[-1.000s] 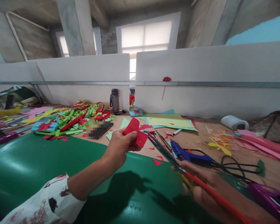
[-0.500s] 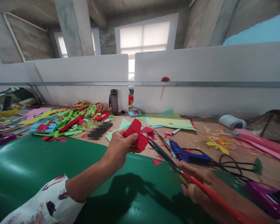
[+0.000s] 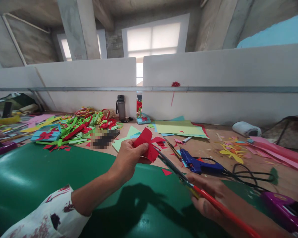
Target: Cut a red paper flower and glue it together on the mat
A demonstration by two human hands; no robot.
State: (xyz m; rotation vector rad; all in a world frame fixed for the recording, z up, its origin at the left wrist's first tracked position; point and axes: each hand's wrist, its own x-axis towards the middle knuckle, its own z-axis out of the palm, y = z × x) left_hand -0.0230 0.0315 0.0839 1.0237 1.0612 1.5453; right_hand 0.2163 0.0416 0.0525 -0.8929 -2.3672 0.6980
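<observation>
Head view, left hand pinching red petalled paper, right hand gripping red-handled metal scissors

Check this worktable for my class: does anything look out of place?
Mildly, yes. A red flower-like piece sits alone at the metal rail, above the table's other paper pieces, with an unexplained pink line below it. One red scrap also lies loose near the scissors.
</observation>
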